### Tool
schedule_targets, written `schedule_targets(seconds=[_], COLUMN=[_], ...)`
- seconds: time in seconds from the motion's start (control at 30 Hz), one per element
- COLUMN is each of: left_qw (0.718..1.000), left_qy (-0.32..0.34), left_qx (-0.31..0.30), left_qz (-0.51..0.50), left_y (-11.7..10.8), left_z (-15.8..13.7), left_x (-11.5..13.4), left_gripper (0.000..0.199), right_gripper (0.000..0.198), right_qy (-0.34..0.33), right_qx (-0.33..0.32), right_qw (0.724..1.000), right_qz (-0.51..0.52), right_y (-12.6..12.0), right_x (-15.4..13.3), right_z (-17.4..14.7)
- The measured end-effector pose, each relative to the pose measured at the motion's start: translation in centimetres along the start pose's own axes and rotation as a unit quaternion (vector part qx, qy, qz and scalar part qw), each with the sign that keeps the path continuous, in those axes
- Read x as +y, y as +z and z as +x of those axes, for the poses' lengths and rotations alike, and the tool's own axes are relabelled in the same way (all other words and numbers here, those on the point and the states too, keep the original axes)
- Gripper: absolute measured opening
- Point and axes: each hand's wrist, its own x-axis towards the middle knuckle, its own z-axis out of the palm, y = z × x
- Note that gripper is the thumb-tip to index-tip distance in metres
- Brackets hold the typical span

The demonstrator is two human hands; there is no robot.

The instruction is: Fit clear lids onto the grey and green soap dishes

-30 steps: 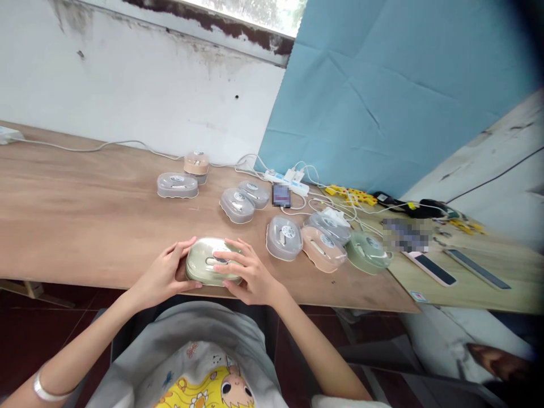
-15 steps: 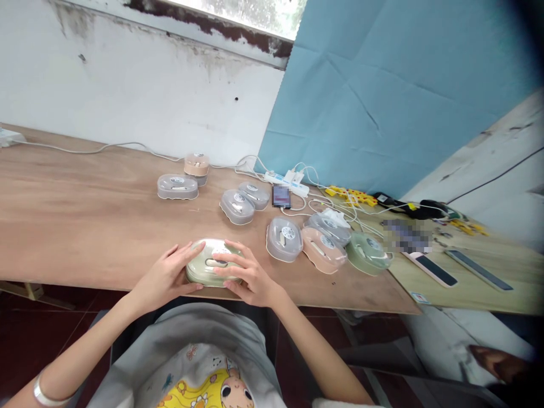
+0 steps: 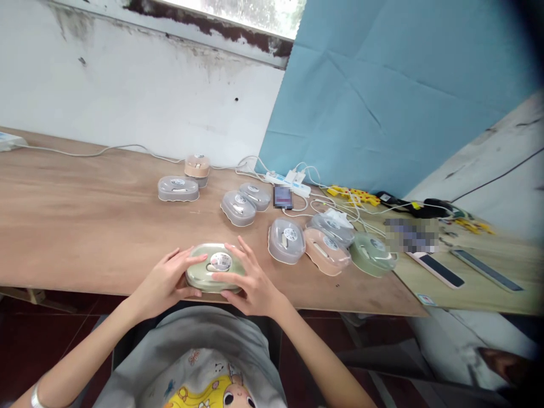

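Note:
A light-green oval lunch box (image 3: 204, 281) with a clear lid and a round white sticker rests at the front edge of the table. My left hand (image 3: 172, 279) grips its left end, thumb at the near side and fingers over the lid. My right hand (image 3: 255, 281) holds the right end, its fingers spread across the top and the thumb low at the near side. Most of the sticker shows between the hands. What lies under the lid, apart from a pale utensil shape, I cannot make out.
To the right sit a grey box (image 3: 286, 242), a peach box (image 3: 326, 252) and a green box (image 3: 372, 255). Further back are more grey boxes (image 3: 238, 208) and a small stack (image 3: 197, 168). A power strip (image 3: 288, 184), a phone (image 3: 283, 196) and cables lie near the wall.
My right index finger has lifted off the sticker, so more of it shows. Both hands stay on the green box. The view has shifted slightly.

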Motion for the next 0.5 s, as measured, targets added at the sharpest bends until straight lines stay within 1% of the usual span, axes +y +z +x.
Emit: schedule_targets(seconds=[0.1,0.2,0.3,0.37,0.4,0.47,0.5], left_qw=[0.999,0.997,0.995,0.994,0.992,0.988,0.985], left_qy=[0.022,0.033,0.029,0.006,-0.006,-0.021,-0.026], left_qx=[0.014,0.016,0.027,0.042,0.047,0.058,0.071], left_qz=[0.045,0.073,0.091,0.105,0.116,0.142,0.154], left_y=[0.4,0.6,0.9,1.4,1.8,2.5,2.8], left_z=[-0.1,0.0,0.2,0.5,0.6,0.6,0.5], left_x=[0.2,0.4,0.4,0.1,0.0,-0.1,0.0], left_gripper=[0.056,0.056,0.059,0.064,0.066,0.069,0.070], right_gripper=[0.039,0.042,0.049,0.052,0.051,0.039,0.030], right_qy=[0.026,0.033,0.065,0.121,0.156,0.205,0.213], right_qx=[-0.006,-0.019,-0.021,0.013,0.042,0.108,0.132], right_qw=[1.000,0.999,0.995,0.982,0.971,0.948,0.943], right_qz=[-0.009,-0.023,-0.076,-0.143,-0.177,-0.218,-0.220], right_y=[-0.2,-0.3,0.0,0.4,0.6,1.0,1.2], right_x=[0.0,0.0,-0.4,-0.6,-0.6,-0.6,-0.5], right_z=[0.0,0.0,0.0,0.0,-0.1,-0.3,-0.5])
